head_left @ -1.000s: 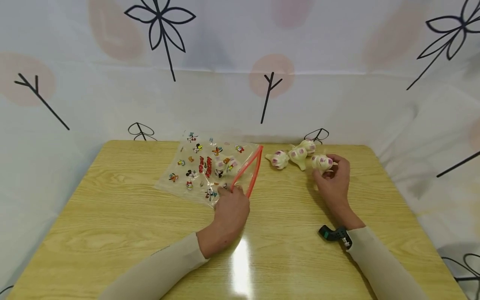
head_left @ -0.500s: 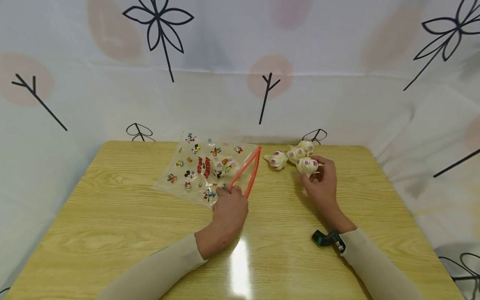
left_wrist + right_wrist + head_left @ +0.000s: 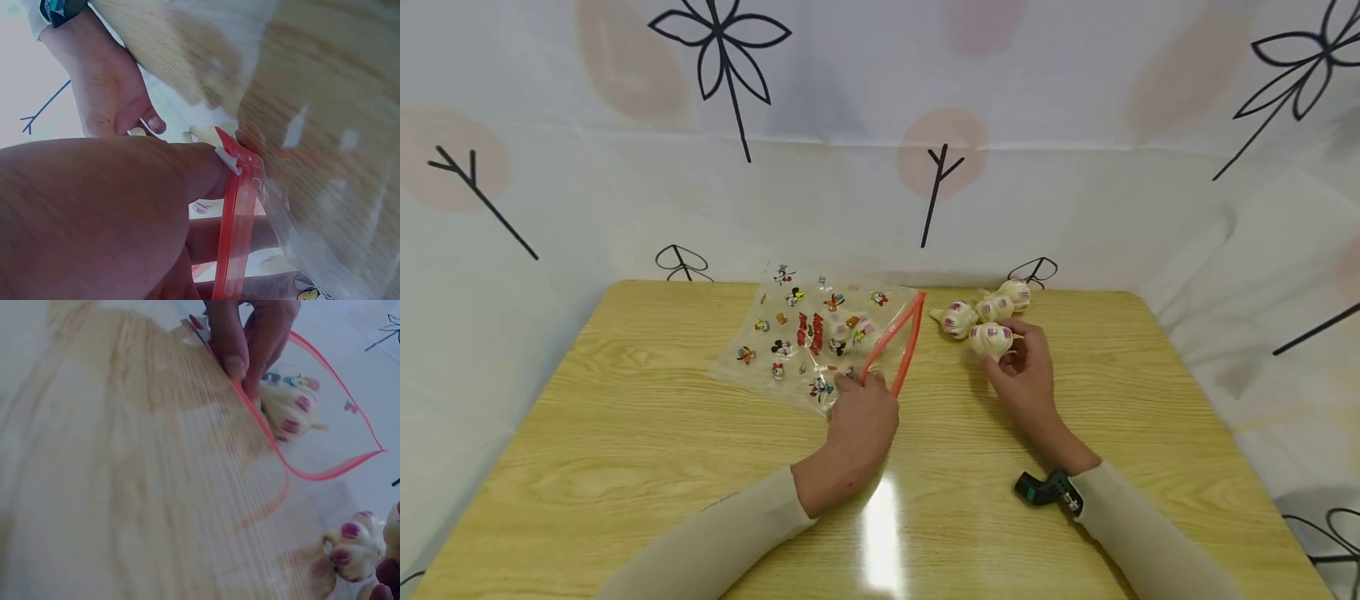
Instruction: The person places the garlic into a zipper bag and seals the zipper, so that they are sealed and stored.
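My left hand [image 3: 863, 421] pinches the red-edged mouth of a clear zip bag [image 3: 737, 367] printed with cartoon figures. In the left wrist view the thumb [image 3: 203, 165] lies against the red zip strip [image 3: 232, 250]. The mouth gapes toward the right. Inside the bag, a garlic bulb [image 3: 289, 415] shows clearly in the right wrist view. My right hand [image 3: 1028, 375] holds another garlic bulb [image 3: 991, 340] by its right side, between thumb and fingers. Behind it sit three more bulbs: one on the left [image 3: 957, 319], one in the middle [image 3: 995, 308], one at the back [image 3: 1017, 293].
The wooden table [image 3: 647, 467] runs back to a white patterned cloth [image 3: 835, 208], which also hangs at both sides. A black device [image 3: 1048, 490] is strapped to the right wrist. Bare wood separates the bag's mouth from the loose bulbs.
My right hand has carried its garlic bulb leftward and slightly nearer, from the right of the group to in front of it. The left hand and the bag have stayed put.
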Demonstrator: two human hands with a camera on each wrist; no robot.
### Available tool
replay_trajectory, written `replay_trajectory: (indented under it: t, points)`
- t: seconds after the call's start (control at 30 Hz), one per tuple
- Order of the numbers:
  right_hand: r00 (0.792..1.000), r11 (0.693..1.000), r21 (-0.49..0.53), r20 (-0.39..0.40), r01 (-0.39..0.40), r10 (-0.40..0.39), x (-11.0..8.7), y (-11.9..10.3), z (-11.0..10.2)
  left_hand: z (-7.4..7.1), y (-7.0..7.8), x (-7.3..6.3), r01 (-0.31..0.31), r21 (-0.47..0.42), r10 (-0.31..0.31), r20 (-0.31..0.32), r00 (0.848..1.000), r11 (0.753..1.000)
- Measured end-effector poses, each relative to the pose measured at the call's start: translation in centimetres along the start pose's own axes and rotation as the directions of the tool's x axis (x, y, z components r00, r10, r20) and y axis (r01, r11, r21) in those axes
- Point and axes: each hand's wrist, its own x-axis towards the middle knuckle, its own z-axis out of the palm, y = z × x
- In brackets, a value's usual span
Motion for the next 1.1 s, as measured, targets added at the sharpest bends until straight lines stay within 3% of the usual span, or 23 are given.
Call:
replay_trajectory:
  t: [0.17,0.3,0.5,0.7,0.8,0.97,1.1]
  points:
    - [0.999,0.999,0.018,0.011,0.031,-0.031,0.0,1.1,0.5,0.2,0.2,0.1,0.029,-0.027,-0.029,-0.024,0.999,0.999]
    - [1.000,0.996,0.093,0.024,-0.012,0.009,-0.2,2.6,1.0,0.1,0.1,0.0,0.032,-0.023,-0.033,-0.018,0.999,0.999]
    - [0.990,0.953,0.276,0.106,-0.124,0.099,-0.3,3.0,1.8,0.0,0.1,0.0,0.037,-0.053,-0.037,-0.004,0.999,0.998]
    - [0.974,0.915,0.362,0.197,-0.176,0.109,0.0,2.4,2.3,-0.2,0.3,0.2,0.023,-0.056,-0.025,-0.029,0.999,0.998]
    - [0.967,0.917,0.351,0.230,-0.191,0.113,0.2,2.1,2.8,-0.4,0.4,0.3,0.031,-0.073,-0.033,-0.025,0.999,0.997]
    - [0.955,0.956,0.216,0.261,-0.198,0.138,0.1,2.1,3.7,-0.5,0.3,0.3,0.042,-0.090,-0.036,0.065,0.997,0.995]
    - [0.949,0.968,0.157,0.279,-0.195,0.146,0.1,2.3,4.4,-0.2,0.1,0.2,0.021,-0.058,-0.018,0.061,0.998,0.998]
